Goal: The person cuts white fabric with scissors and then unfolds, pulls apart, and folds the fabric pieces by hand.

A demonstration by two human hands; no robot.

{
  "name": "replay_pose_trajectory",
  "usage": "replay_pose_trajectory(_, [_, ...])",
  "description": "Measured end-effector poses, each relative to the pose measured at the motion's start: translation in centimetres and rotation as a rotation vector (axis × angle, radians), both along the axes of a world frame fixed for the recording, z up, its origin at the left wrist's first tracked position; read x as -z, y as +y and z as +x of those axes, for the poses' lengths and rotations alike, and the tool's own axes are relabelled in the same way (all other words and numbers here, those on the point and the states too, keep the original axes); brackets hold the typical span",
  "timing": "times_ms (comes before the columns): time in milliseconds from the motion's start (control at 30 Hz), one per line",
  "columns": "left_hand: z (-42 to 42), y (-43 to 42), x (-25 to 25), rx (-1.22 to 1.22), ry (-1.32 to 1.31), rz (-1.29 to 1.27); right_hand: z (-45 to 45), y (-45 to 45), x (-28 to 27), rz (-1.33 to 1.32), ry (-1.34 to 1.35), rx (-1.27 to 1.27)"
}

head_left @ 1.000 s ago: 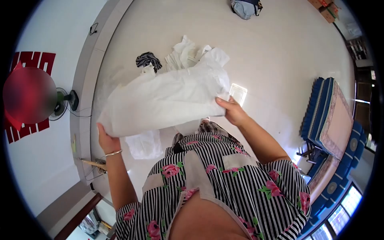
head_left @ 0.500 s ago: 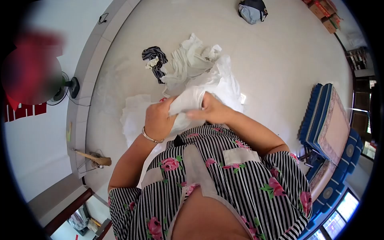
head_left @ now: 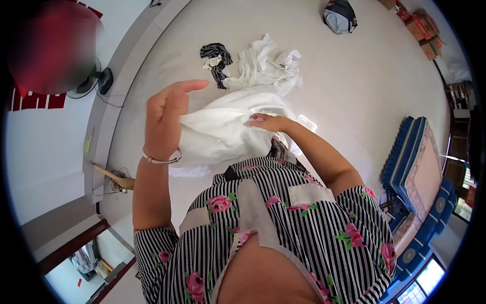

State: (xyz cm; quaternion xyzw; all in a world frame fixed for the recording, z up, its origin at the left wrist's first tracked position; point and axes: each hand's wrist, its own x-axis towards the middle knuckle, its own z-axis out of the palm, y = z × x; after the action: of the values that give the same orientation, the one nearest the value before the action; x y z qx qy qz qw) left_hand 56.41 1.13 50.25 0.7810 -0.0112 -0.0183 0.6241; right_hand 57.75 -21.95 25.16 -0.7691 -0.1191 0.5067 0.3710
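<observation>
My left hand [head_left: 167,119] is raised at the left with its index finger stretched out and other fingers partly curled; no cloth shows between the fingers. Beside its wrist, a large white cloth [head_left: 217,126] spreads in loose folds in front of my body. My right hand [head_left: 266,122] has its fingers closed on the right part of this cloth. Beyond it, another crumpled whitish cloth [head_left: 260,63] lies on the floor, near a dark striped cloth [head_left: 217,58] with a small cream piece on it.
A grey and black bag [head_left: 340,17] sits on the floor at the top. Blue and pink folded furniture [head_left: 417,167] stands at the right. A fan [head_left: 104,81] and a broom [head_left: 119,180] are at the left. Cardboard boxes [head_left: 425,33] are at the upper right.
Both hands first held the white cloth stretched wide, then came together at its middle. Now my left hand has moved left and up, away from my right, and the cloth is spread lower.
</observation>
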Motion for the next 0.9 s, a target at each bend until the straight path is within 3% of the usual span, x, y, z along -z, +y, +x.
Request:
replay_pose_trajectory(33, [-0.1,0.2,0.2,0.002,-0.001,0.024,0.2,0.1,1.9,0.025,0.05,-0.121])
replay_pose_trajectory(167, [0.2,2.6,1.3,0.061,0.007,0.174,3.2,-3.1,0.0,-0.11,-0.082,-0.34])
replay_pose_trajectory(267, [1.3,4.5,2.3,0.235,0.009,0.469,8.7,-6.5,-5.8,-0.206,-0.218,-0.338])
replay_pose_trajectory(333, [2.3,5.3,3.5,0.316,-0.078,0.623,11.4,-7.0,-12.5,-0.253,-0.247,-0.218])
replay_pose_trajectory(400, [4.1,5.7,5.1,0.343,-0.246,0.685,13.5,-8.0,-15.4,-0.031,-0.347,-0.286])
replay_pose_trajectory(433, [4.8,5.7,4.4,0.334,-0.136,0.792,13.4,-7.7,-17.5,-0.088,-0.548,-0.362])
replay_pose_trajectory(533, [6.2,6.1,3.0,0.171,-0.275,0.899,11.9,-5.8,-20.8,-0.476,-1.076,-0.772])
replay_pose_trajectory(567, [6.3,5.8,1.8,0.112,-0.209,0.933,11.1,-6.2,-21.8,-0.028,-1.352,-0.687])
replay_pose_trajectory(667, [6.8,7.8,1.5,0.014,-0.38,0.606,8.8,-8.8,-26.4,0.552,-1.496,0.008])
replay_pose_trajectory(700, [6.5,7.3,1.2,-0.023,-0.343,0.516,8.7,-9.4,-24.8,0.923,-1.056,0.299])
replay_pose_trajectory(733, [5.6,6.5,1.1,-0.054,-0.301,0.426,8.0,-8.7,-22.4,1.066,-0.74,0.745])
replay_pose_trajectory(767, [4.6,5.8,0.8,-0.087,-0.258,0.336,8.8,-9.7,-17.1,0.931,-0.675,0.936])
replay_pose_trajectory(800, [3.7,5.3,0.8,-0.081,-0.225,0.271,7.9,-11.3,-11.6,0.361,-0.978,0.726])
replay_pose_trajectory(867, [1.1,4.4,1.4,-0.071,-0.158,0.149,2.5,-10.5,-1.1,0.124,-1.037,0.511])
replay_pose_trajectory(900, [-0.4,4.0,1.9,-0.018,-0.168,0.221,-0.2,-10.1,4.0,0.016,-1.07,0.398])
